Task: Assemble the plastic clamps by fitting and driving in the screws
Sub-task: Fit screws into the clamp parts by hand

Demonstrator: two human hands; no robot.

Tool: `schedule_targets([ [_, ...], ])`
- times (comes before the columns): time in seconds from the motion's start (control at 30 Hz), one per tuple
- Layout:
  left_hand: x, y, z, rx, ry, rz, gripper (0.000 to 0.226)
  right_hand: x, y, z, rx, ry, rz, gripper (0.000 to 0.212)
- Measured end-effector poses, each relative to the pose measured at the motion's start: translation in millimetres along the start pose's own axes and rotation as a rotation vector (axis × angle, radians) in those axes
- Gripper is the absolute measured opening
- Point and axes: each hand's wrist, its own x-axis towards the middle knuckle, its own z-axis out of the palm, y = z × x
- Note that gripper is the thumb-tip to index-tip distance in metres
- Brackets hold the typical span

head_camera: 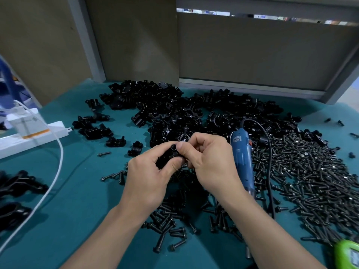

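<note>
At the centre of the green table (87, 191), my left hand (147, 175) grips a black plastic clamp (169, 155) from below. My right hand (209, 158) pinches the top of the same clamp with thumb and forefinger; whatever small part it holds there is hidden by the fingers. A blue electric screwdriver (241, 158) lies on the table just right of my right hand, its black cord (270, 167) looping back. Black screws (310, 181) are heaped to the right and scattered under my forearms. Loose black clamp parts (174, 109) are piled behind my hands.
A white power strip (33, 136) and white cable (56, 167) lie at the left. Several assembled black clamps (17, 185) sit at the left edge. A green object (347, 255) is at the lower right corner. Grey panels (252, 55) close off the back.
</note>
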Motion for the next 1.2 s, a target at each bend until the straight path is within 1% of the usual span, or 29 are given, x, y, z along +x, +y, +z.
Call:
schedule_targets([
  [0.07, 0.4, -0.3, -1.3, 0.020, 0.000, -0.011, 0.039, 0.0, -3.1, -0.7, -0.075, -0.007, -0.022, 0.035],
  [0.1, 0.3, 0.0, -1.8, 0.022, -0.002, -0.013, 0.039, 1.6, -5.3, -3.5, -0.125, -0.037, -0.027, 0.034],
  [0.2, 1.4, 0.8, -2.9, 0.016, -0.002, -0.033, 0.046, 8.3, -11.1, -16.4, -0.218, -0.207, -0.002, 0.021],
  [0.27, 1.1, 1.2, -3.0, 0.040, -0.010, -0.032, 0.046, 9.8, -10.8, -20.4, -0.241, -0.252, -0.007, 0.019],
  [0.43, 0.2, -2.8, -1.9, 0.054, -0.017, -0.023, 0.038, 6.6, -5.3, -11.6, -0.317, -0.244, -0.043, 0.037],
  [0.5, 0.3, -1.8, -1.8, 0.058, -0.020, -0.017, 0.036, 6.5, -3.2, -10.5, -0.310, -0.243, -0.031, 0.041],
  [0.57, 0.8, -0.9, -1.1, 0.039, -0.018, -0.023, 0.035, 6.6, -2.2, -11.0, -0.276, -0.247, -0.008, 0.039],
  [0.7, 2.7, -3.1, -1.0, -0.027, -0.002, -0.072, 0.035, 9.9, -4.1, -16.7, -0.166, -0.246, 0.002, 0.019],
  [0.8, 3.3, -3.5, -1.5, -0.017, -0.002, -0.098, 0.036, 10.5, -3.2, -17.5, -0.145, -0.253, -0.015, 0.021],
  [0.93, -0.1, -2.9, -1.7, -0.022, -0.029, -0.078, 0.042, 6.8, -2.2, -12.0, -0.211, -0.175, -0.033, 0.035],
  [1.03, -1.5, -4.0, -0.4, -0.025, -0.020, -0.073, 0.042, 6.1, -1.7, -9.6, -0.265, -0.167, -0.023, 0.046],
  [1.1, -1.5, -2.7, 0.2, -0.029, -0.018, -0.068, 0.043, 5.3, -1.7, -8.5, -0.266, -0.151, -0.014, 0.050],
  [1.13, -1.4, -2.0, 0.8, -0.034, -0.017, -0.062, 0.043, 5.5, -1.7, -9.2, -0.255, -0.143, -0.015, 0.048],
  [1.2, 0.1, -2.6, 2.4, -0.042, -0.011, -0.071, 0.041, 7.1, -4.5, -13.2, -0.201, -0.158, -0.010, 0.033],
])
